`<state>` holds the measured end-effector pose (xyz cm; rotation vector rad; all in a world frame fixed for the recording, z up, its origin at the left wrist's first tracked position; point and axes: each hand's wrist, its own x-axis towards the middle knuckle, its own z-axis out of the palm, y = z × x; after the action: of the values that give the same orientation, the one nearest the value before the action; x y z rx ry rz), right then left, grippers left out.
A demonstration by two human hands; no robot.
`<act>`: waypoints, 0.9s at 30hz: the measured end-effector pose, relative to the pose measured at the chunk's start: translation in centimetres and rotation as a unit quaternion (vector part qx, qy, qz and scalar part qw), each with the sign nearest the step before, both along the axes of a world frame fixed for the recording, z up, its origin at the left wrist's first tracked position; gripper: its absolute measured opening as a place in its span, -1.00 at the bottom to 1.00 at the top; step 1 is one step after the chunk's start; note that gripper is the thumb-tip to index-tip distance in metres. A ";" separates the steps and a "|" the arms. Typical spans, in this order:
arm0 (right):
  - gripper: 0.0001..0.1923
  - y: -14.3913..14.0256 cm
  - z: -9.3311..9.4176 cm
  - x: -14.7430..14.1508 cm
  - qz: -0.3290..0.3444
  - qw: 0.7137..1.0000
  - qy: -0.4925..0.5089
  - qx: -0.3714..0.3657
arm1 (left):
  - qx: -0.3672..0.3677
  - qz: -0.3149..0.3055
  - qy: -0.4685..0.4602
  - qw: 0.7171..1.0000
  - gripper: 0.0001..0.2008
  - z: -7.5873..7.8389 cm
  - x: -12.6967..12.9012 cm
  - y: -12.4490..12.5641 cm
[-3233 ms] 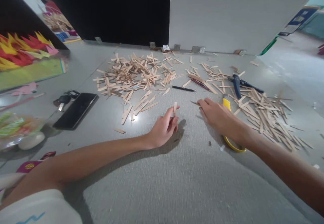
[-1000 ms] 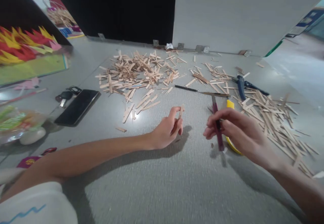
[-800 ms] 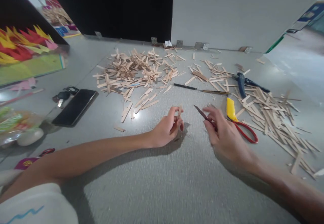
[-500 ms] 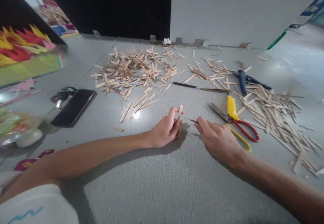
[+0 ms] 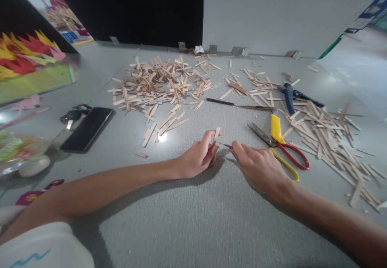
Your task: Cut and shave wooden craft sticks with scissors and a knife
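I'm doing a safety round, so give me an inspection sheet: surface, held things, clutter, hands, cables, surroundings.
Surface: grey top, strewn with loose sticks.
Held things: stick; thin tool, its tip at or near the stick, contact unclear.
Clutter: phone and keys at left; scissors and blue pliers at right.
Hands: left hand grips the stick, right hand the tool.
Cables: nothing seen.
Surroundings: black panel and white panel behind.

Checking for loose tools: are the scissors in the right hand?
No, the scissors lie on the grey surface; the right hand holds a thin tool.
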<state>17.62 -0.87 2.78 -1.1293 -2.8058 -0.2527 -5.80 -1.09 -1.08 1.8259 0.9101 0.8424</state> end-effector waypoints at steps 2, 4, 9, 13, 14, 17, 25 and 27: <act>-0.75 0.0 0.1 -0.1 0.000 1.000 -0.009 -0.003 | 0.001 0.001 -0.001 1.000 -0.67 -0.1 0.0 0.0; -0.75 -0.1 0.3 -0.1 0.002 1.000 -0.021 -0.001 | 0.002 0.005 -0.001 1.000 -0.66 -0.1 0.0 0.0; -0.71 0.0 1.0 -0.4 0.002 0.998 -0.059 0.011 | -0.009 0.009 -0.002 1.000 -0.65 -0.1 0.1 -0.1; -0.72 0.1 1.2 -0.6 0.003 0.998 -0.067 0.011 | -0.020 0.005 -0.006 1.000 -0.64 -0.1 0.1 -0.1; -0.72 0.1 1.1 -0.7 0.001 0.998 -0.068 0.008 | -0.023 0.004 -0.008 1.000 -0.63 -0.2 0.1 -0.1; -0.71 0.0 0.9 -0.8 -0.007 0.998 -0.068 0.003 | -0.021 0.006 -0.016 1.000 -0.62 -0.2 0.1 0.0; -0.71 -0.3 0.8 -0.9 0.000 0.994 -0.072 0.081 | -0.006 -0.001 0.010 1.000 -0.61 -0.4 0.0 0.0; -0.70 -0.5 1.1 -1.4 0.004 0.988 -0.079 0.133 | 0.014 0.019 0.038 0.999 -0.59 -0.7 0.1 -0.1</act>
<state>16.24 -1.41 3.85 -1.0796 -2.7966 -0.7207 -5.74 -1.23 -1.76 1.8799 0.9886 0.8177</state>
